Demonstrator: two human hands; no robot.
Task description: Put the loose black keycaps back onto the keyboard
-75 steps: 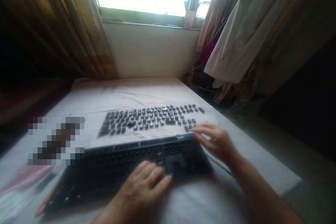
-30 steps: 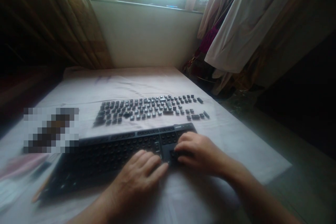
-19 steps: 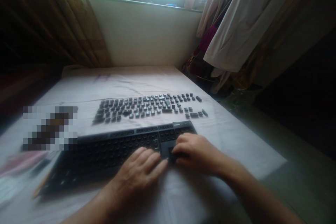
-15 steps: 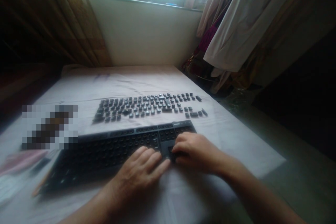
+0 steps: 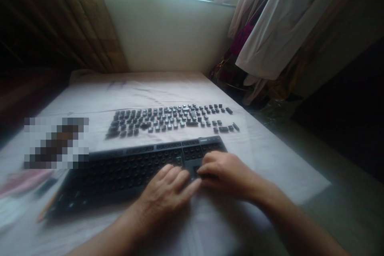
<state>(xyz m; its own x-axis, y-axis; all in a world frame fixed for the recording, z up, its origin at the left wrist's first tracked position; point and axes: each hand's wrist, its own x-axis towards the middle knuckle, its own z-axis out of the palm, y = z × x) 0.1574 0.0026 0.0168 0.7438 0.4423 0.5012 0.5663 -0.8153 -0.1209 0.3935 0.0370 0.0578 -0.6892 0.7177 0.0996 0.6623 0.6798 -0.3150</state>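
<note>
A black keyboard (image 5: 129,172) lies on the light cloth, its key positions bare of caps over most of the board. My left hand (image 5: 171,186) rests over its lower right part, fingers loosely bent and thumb stretched toward my right hand. Over the number pad end, my right hand (image 5: 223,172) has its fingers curled inward and pressed down at the board. Whatever may be between those fingertips is hidden. Beyond the keyboard, loose black keycaps (image 5: 163,120) are laid out in rows matching a keyboard layout.
Left of the keyboard are a blurred-out patch (image 5: 57,144), a pink cloth (image 5: 25,182) and a thin orange-brown stick (image 5: 48,207) by the keyboard's corner. Hanging clothes (image 5: 273,28) are at the right, past the table edge. A curtain (image 5: 75,20) hangs at the left.
My left hand has slid slightly right, its thumb now reaching my right hand's fingers. My right hand stays at the number pad end. The view has shifted a little.
</note>
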